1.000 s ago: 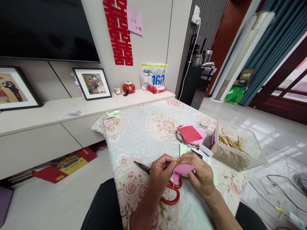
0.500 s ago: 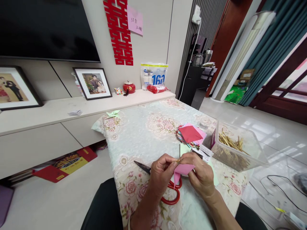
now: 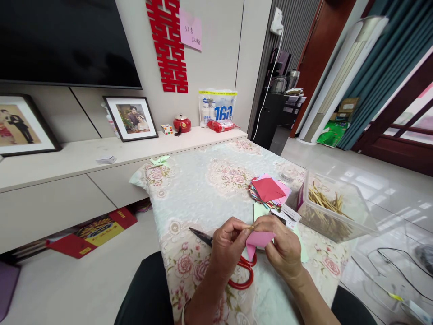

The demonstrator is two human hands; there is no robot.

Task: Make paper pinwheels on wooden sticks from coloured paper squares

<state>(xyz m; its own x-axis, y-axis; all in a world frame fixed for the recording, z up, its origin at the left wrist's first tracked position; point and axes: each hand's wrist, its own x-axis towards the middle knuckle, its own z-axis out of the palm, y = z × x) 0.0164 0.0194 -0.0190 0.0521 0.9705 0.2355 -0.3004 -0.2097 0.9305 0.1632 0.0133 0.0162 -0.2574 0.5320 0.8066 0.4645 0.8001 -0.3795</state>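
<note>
Over the near part of the table, my left hand (image 3: 228, 248) and my right hand (image 3: 284, 248) meet fingertip to fingertip. Between them is a piece of folded pink paper (image 3: 260, 238), one pointed flap hanging down. My right fingers are closed on the paper. At the top of it, my left thumb and fingers pinch around a small brown tip (image 3: 251, 227) that looks like the end of a thin stick; most of it is hidden. Red-handled scissors (image 3: 242, 285) lie under my left hand, dark blades pointing left.
Right of my hands stands a clear plastic box (image 3: 358, 221) holding many thin sticks (image 3: 324, 201). A stack of coloured paper squares (image 3: 269, 188) lies beyond my hands, beside a roll of clear tape (image 3: 290, 173). A green folded paper pinwheel (image 3: 159, 161) rests at the far left corner.
The hanging flap of pink paper has shifted slightly, its point now higher and a little to the right. Both hands stay nearly in place with the same grip.
</note>
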